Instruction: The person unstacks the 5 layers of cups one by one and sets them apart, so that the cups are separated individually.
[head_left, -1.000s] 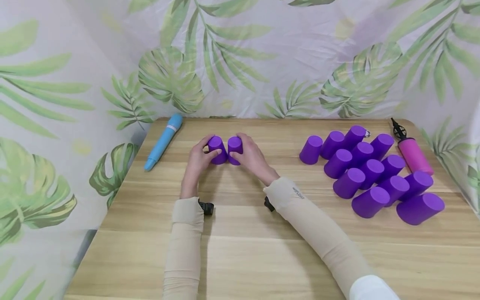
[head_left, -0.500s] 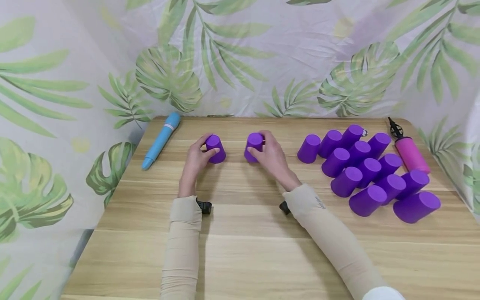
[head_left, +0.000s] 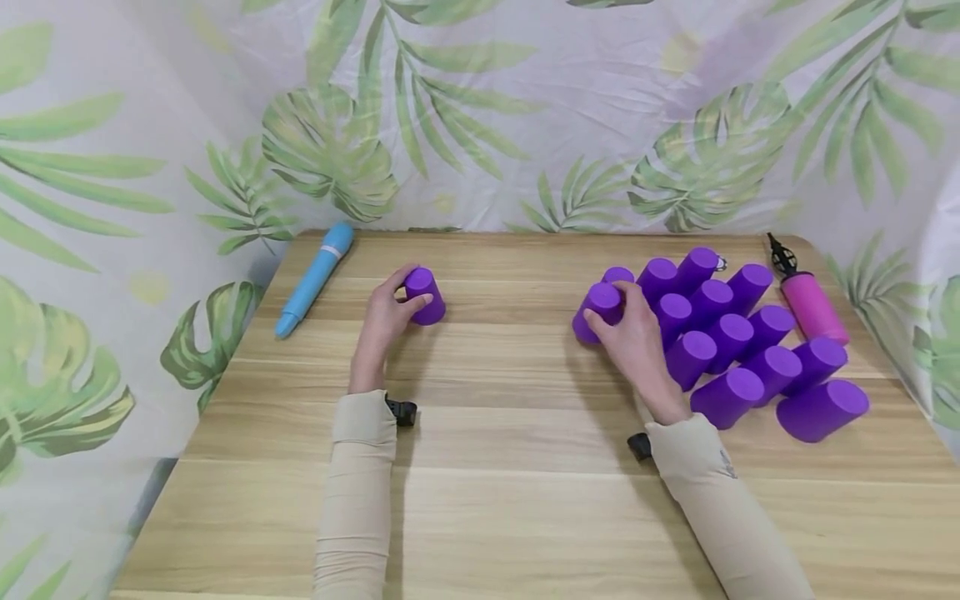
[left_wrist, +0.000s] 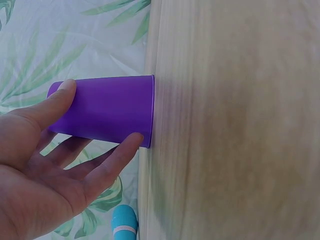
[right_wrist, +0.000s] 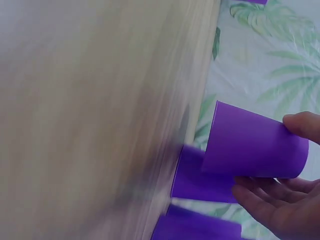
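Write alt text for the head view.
A left hand grips one upside-down purple plastic cup on a wooden table, while the right hand holds another purple cup beside a cluster of purple cups.

Staged tabletop booth; leaf-print cloth [head_left: 480, 108] walls round small wooden table [head_left: 495, 500]

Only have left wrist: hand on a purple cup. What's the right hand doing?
Observer: The right hand grips a second cup, bottom up, at the left edge of a cup cluster.
Operator: Anything else out there?
Observer: A pink pump lies right of the cluster.
Operator: Is my cup near them?
Observer: No, the lone cup stands well apart, to the left.
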